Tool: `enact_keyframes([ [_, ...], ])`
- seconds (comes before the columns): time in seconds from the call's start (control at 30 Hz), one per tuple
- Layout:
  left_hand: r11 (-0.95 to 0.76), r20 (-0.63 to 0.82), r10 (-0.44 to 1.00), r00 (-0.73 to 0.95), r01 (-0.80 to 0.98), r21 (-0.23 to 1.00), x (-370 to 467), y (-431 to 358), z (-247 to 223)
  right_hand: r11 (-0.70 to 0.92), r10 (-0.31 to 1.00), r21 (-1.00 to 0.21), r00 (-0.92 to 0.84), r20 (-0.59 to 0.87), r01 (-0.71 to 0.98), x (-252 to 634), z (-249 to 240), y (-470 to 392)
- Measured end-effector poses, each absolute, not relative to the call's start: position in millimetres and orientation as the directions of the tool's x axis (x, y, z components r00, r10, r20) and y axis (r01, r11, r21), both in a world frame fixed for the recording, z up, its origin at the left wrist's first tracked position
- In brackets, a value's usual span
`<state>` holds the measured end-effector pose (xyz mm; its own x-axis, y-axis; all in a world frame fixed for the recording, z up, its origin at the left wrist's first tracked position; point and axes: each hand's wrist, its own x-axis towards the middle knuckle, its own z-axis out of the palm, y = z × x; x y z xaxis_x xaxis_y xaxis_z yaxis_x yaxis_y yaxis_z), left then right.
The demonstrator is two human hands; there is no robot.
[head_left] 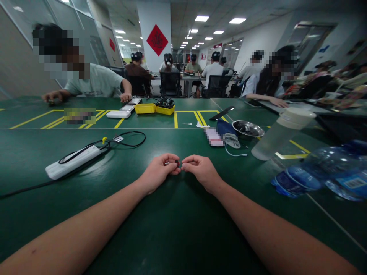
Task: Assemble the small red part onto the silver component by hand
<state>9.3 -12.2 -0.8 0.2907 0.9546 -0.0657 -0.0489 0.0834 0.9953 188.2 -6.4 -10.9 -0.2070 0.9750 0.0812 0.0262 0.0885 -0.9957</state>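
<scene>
Close together over the green table (160, 221), my two hands meet near the middle of the view. My left hand (162, 170) is closed in a pinch, and a small dark thing (177, 162) shows at its fingertips, too small to name. Facing it, my right hand (202, 171) also has thumb and fingers pressed together. Whatever it pinches, if anything, is hidden by the fingers. The fingertips of both hands nearly touch. A white power strip (74, 162) with a black cable lies to the left of my left hand.
Right of my hands are a blurred pink phone-like item (214, 136), a blue pouch (225, 128), a white cable (235, 154), a metal bowl (248, 129), a frosted bottle (269, 139) and blue plastic bottles (309, 172). Yellow trays (145, 109) stand farther back. Co-workers sit around.
</scene>
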Motion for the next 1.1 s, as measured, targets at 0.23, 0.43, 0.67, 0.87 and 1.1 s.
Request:
enact_keyframes([
  [0.23, 0.158, -0.122, 0.953, 0.278, -0.113, 0.981, 8.2, -8.9, -2.7, 0.052, 0.978, -0.998, -0.201, 0.060, -0.043, 188.8, -10.0, -5.2],
  [0.43, 0.160, -0.122, 0.949, 0.291, -0.109, 0.981, 8.0, -9.9, -1.8, 0.069, 0.972, -0.997, -0.222, 0.072, -0.020, 188.8, -10.2, -5.4],
  [0.67, 0.042, -0.044, 0.953, 0.301, 0.013, 0.999, 9.9, -13.6, 2.4, 0.068, 0.983, -0.998, -0.172, 0.066, 0.003, 186.9, -10.2, -5.4],
  [0.87, 0.010, -0.030, 0.945, 0.325, 0.062, 0.998, 10.2, -14.4, 4.0, 0.069, 0.974, -0.998, -0.215, 0.067, 0.000, 186.6, -13.0, -4.5],
  [1.1, 0.007, -0.034, 0.946, 0.323, 0.085, 0.996, 10.4, -14.7, 5.0, 0.123, 0.965, -0.992, -0.236, 0.113, 0.026, 188.4, -14.0, -4.7],
])
